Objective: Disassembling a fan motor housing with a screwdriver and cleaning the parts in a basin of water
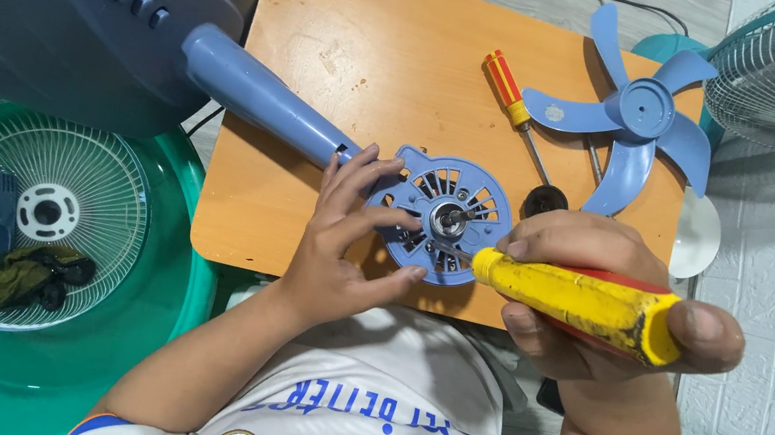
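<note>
We worked at a small orange surface [330, 48] set over a tiled floor. Our left hand [344, 242] lay spread on the blue motor plate [438, 217], fingertips pinning its rim; the plate looked like light, stiff plastic, best held at the rim. Our right hand [596, 313] was clenched round the yellow screwdriver [577, 305], its tip at the plate's hub, just beside the left fingers.

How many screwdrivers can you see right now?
2: a yellow-handled screwdriver in the right hand, and a red-and-yellow screwdriver lying on the wooden board.
</note>
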